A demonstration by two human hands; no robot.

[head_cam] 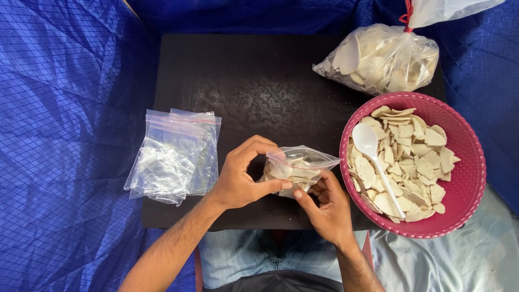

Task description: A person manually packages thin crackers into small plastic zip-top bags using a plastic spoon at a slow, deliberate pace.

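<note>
Both hands are gripping a small zip bag (296,168) of pale chips just above the black worktop (254,81). The left hand (243,176) is arching over it, thumb and forefinger pinching its left edge; the right hand (324,208) is supporting it from below, fingers curled. A pink basket (465,178) of chips with a white spoon (373,157) is sitting just beside, empty bags (175,154) lying to the left.

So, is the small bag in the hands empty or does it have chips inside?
It has chips inside. Pale chips show through the small zip bag, which the left hand and right hand hold together.
</note>
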